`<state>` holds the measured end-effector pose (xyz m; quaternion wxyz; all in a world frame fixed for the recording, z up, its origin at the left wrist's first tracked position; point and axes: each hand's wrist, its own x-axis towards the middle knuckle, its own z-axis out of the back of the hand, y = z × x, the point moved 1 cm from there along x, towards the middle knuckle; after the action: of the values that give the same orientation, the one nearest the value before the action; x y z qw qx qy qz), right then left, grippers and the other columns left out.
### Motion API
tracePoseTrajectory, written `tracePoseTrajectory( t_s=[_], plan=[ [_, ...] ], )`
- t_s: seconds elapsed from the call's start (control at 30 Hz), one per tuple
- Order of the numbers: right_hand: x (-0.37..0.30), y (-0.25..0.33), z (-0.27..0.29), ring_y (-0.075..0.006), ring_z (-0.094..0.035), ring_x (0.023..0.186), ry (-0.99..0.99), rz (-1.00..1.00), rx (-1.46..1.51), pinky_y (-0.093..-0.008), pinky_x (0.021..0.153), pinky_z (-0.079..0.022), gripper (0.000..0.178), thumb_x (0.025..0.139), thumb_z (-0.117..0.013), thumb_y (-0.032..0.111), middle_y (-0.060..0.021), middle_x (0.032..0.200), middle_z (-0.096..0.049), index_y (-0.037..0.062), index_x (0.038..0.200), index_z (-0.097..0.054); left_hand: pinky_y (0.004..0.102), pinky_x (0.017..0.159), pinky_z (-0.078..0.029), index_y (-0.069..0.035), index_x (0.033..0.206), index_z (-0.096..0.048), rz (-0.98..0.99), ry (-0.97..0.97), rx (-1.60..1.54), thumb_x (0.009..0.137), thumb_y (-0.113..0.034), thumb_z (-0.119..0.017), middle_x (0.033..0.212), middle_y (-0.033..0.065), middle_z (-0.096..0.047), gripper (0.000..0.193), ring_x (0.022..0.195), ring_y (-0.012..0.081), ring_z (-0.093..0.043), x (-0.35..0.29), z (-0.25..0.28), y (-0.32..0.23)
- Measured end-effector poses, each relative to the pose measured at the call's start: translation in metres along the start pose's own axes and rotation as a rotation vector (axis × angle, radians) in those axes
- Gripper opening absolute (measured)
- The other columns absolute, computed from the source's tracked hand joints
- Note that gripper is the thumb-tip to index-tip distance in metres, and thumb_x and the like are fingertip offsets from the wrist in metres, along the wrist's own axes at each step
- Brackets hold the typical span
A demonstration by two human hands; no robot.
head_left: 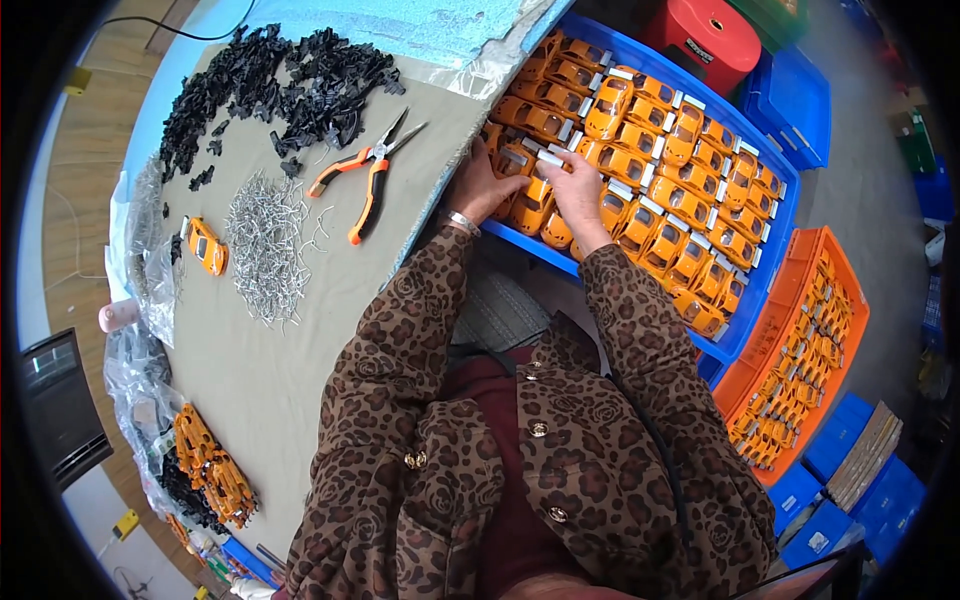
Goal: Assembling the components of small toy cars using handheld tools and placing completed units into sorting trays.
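Note:
My hands meet over the left end of a blue tray [779,235] packed with rows of orange toy cars [690,204]. An orange toy car [513,160] with a pale strip at its end lies between them. My left hand [482,187] curls round its near side, thumb stretched toward the middle and the other fingers partly hidden. From the right, my right hand [577,197] pinches at the car's pale end with thumb and forefinger. Neighbouring cars crowd close, so the held car's outline is hard to separate.
Orange-handled pliers [365,173] lie open on the table [330,270] at left, beside bent metal wires [268,250], black plastic parts [325,85] and a single orange car [206,247]. More orange pieces [212,470] sit nearer. Right of the tray stand an orange crate [768,325] and a red stool [708,38].

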<state>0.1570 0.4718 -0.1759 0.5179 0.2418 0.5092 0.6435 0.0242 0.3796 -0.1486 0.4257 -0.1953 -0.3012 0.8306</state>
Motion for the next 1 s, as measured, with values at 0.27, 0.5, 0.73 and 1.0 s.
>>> tracePoseTrajectory(
  t_s=[0.27, 0.5, 0.73, 1.0],
  plan=[
    [0.012, 0.003, -0.006, -0.0178, -0.06, 0.085, 0.207, -0.088, 0.461, -0.0306, 0.076, -0.047, 0.048, 0.079, -0.069, 0.024, -0.0085, 0.092, -0.063, -0.0007, 0.117, -0.053, 0.0358, 0.098, -0.037, 0.009, 0.127, -0.037, -0.015, 0.003, -0.281, 0.06, -0.034, -0.081, 0.123, 0.0223, -0.047, 0.091, 0.116, 0.0307, -0.046, 0.022, -0.014, 0.034],
    [0.001, 0.01, -0.015, -0.0212, -0.055, 0.1, 0.166, -0.216, 0.696, -0.0306, 0.086, -0.043, 0.058, 0.08, -0.067, 0.026, -0.0148, 0.11, -0.057, 0.0004, 0.126, -0.042, 0.0288, 0.089, -0.045, 0.002, 0.118, -0.046, 0.147, 0.143, -0.776, 0.063, -0.017, -0.082, 0.109, 0.0104, -0.057, 0.068, 0.101, 0.0194, -0.056, 0.032, -0.009, 0.029],
    [-0.01, 0.033, -0.015, -0.0218, -0.053, 0.105, 0.127, 0.047, 0.196, -0.0305, 0.089, -0.041, 0.058, 0.081, -0.066, 0.028, -0.0157, 0.112, -0.056, -0.0039, 0.123, -0.043, 0.029, 0.09, -0.042, 0.002, 0.122, -0.045, 0.257, 0.267, -1.007, 0.062, -0.017, -0.082, 0.114, 0.0096, -0.054, 0.073, 0.106, 0.0183, -0.052, 0.02, 0.02, 0.0],
    [0.004, 0.006, -0.024, -0.0186, -0.053, 0.1, 0.161, -0.062, 0.637, -0.0295, 0.087, -0.041, 0.048, 0.081, -0.067, 0.025, -0.0099, 0.107, -0.056, -0.0005, 0.117, -0.048, 0.028, 0.093, -0.038, 0.002, 0.127, -0.042, 0.214, 0.183, -0.775, 0.064, -0.017, -0.08, 0.119, 0.0107, -0.052, 0.076, 0.111, 0.019, -0.047, 0.026, -0.004, 0.028]
  ],
)
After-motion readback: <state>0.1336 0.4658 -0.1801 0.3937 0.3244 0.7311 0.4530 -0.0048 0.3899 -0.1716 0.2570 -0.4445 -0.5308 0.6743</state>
